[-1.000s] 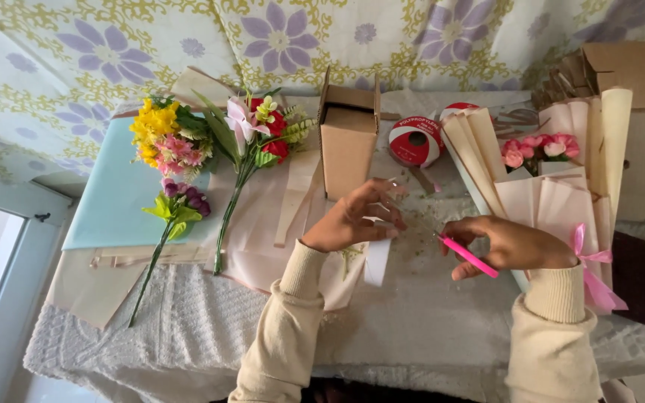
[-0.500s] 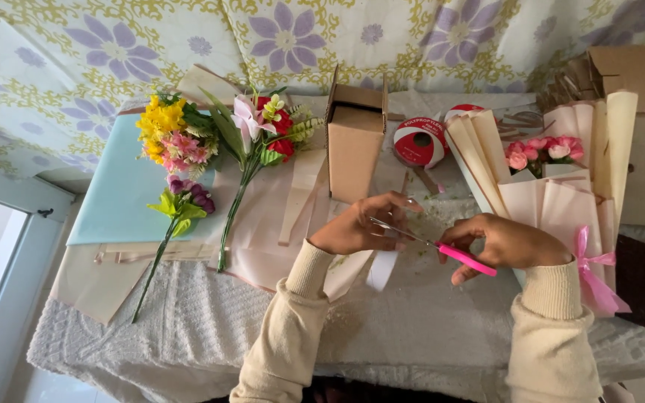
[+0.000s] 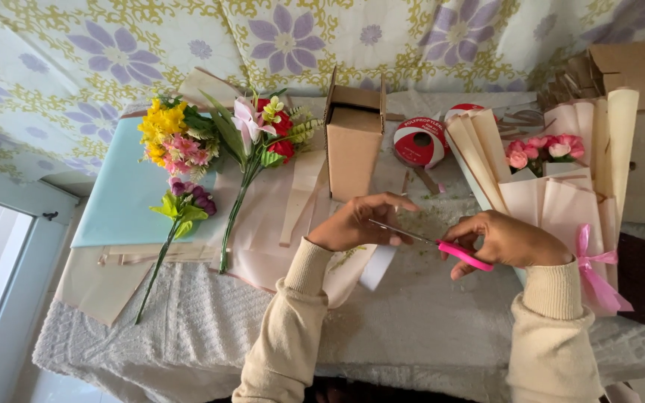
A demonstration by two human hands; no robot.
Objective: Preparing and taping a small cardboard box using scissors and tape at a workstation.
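Observation:
My right hand (image 3: 513,240) grips pink-handled scissors (image 3: 442,245) whose blades point left toward my left hand (image 3: 360,222). My left hand pinches a white strip of ribbon or paper (image 3: 377,266) that hangs below it, with the scissor blades right at the fingers. Both hands hover over a pale knitted tablecloth (image 3: 203,336). Just right of my right hand lies a bouquet (image 3: 554,186) wrapped in pink and cream paper, tied with a pink ribbon bow (image 3: 595,280).
Loose artificial flowers (image 3: 188,157) lie at the left on pale blue and pink paper sheets. An open cardboard box (image 3: 352,142) stands at the middle back, a red ribbon spool (image 3: 419,142) beside it. Cardboard boxes (image 3: 636,71) sit at the back right.
My two hands have come together: the scissors moved left until the blades reach the strip held by my left hand. The strip now hangs lower.

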